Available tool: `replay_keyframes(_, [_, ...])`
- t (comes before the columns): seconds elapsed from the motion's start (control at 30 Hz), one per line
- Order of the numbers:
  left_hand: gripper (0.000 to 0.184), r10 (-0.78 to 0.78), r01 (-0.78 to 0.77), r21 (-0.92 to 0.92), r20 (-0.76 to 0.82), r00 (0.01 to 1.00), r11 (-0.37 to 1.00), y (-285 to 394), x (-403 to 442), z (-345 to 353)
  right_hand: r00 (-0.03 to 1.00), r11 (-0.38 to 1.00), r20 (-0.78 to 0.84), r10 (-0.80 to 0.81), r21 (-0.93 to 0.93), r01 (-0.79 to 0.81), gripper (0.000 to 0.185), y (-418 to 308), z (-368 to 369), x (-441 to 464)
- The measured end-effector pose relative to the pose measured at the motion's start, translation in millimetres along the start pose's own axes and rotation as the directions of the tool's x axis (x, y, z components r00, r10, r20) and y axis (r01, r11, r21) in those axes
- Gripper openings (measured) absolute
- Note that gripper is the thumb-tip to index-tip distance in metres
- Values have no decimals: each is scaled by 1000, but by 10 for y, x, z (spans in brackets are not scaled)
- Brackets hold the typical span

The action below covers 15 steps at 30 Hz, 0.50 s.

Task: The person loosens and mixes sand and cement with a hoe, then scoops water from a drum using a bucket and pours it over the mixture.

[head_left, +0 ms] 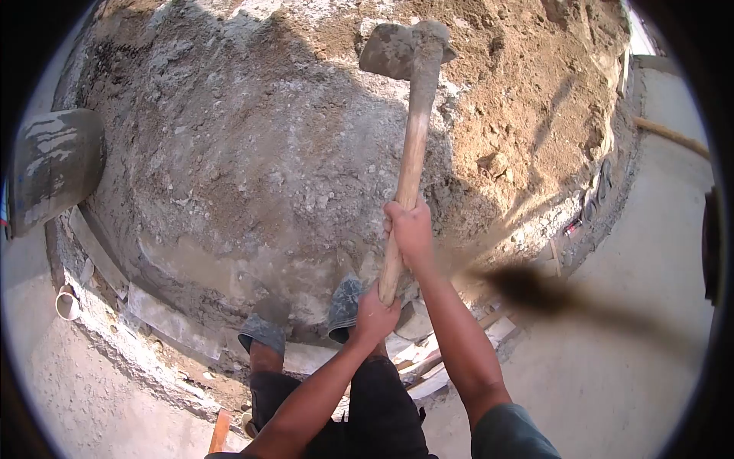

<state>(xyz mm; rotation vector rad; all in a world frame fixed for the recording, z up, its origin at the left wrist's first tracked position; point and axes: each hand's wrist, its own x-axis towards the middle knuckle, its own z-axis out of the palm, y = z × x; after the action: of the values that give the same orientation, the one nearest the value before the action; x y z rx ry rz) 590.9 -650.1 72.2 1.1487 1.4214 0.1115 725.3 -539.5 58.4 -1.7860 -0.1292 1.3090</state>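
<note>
A hoe (413, 145) with a wooden handle and a dirt-caked metal blade is raised over a broad heap of soil and grey powder (283, 145). My left hand (378, 315) is wrapped round the butt end of the handle, near my legs. Farther up the same handle, my right hand (410, 232) is closed around the wood. The blade points away from me and appears to be above the heap; whether it touches the soil I cannot tell. My feet, in muddy grey-blue boots (264, 327), stand at the heap's near edge.
A dark cement-smeared container (60, 168) lies at the left. Below it a white pipe end (67, 304) sticks up. Broken slabs (172, 321) border the heap. At right are a wooden pole (673, 138) and a blurred dark shape (527, 289) with a long shaft.
</note>
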Motion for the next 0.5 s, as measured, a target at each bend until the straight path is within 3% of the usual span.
replay_keyframes(0.13, [33,105,-107,27,78,991,994,762,1295,41,967,975,-131,-218,-79,209,18,-718,-117,1240])
replay_keyframes(0.2, [30,60,-84,148,159,985,985,1089,1708,-25,974,986,-174,-144,-107,127,13,-912,-183,1755])
replay_keyframes(0.3, [33,-229,219,71,360,904,973,1245,1599,-53,975,972,-181,127,-172,-158,12,-596,-375,2037])
replay_keyframes(0.33, [33,-242,219,108,297,924,970,1066,1417,64,958,953,-204,201,-188,-239,12,-381,-389,1817])
replay_keyframes(0.37, [34,-245,219,137,222,944,966,805,1158,212,961,921,-161,224,-288,-262,11,-59,-479,1726])
replay_keyframes(0.4, [36,-302,275,141,235,924,951,633,952,191,955,923,-209,210,-281,-264,9,68,-395,1452])
replay_keyframes(0.43, [37,-261,244,106,190,947,964,361,761,227,946,896,-225,232,-330,-298,10,182,-361,1246])
replay_keyframes(0.47, [39,-278,269,71,289,916,961,287,534,125,959,922,-185,213,-287,-260,12,282,-331,986])
replay_keyframes(0.5, [38,-242,236,57,279,929,970,168,285,107,966,938,-178,186,-259,-228,13,362,-322,693])
